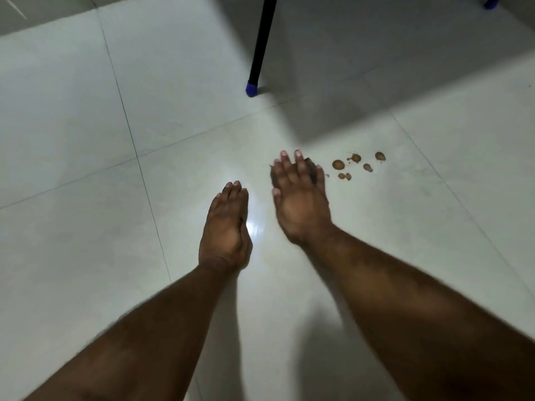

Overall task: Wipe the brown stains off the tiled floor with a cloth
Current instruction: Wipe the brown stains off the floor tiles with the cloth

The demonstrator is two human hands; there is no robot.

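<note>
Head cam looking down at a pale tiled floor (86, 140). Right hand (299, 198) is flat with the fingers straight and a bit spread, pressing on a dark cloth (311, 166) that only peeks out between and past the fingers. The brown stains (354, 166) sit just right of that hand, a cluster of blobs on the same tile. Left hand (225, 227) hangs beside it, fingers straight and held together, holding nothing. Farther back there's a black chair leg (262, 39) with a blue cap (251, 88).
</note>
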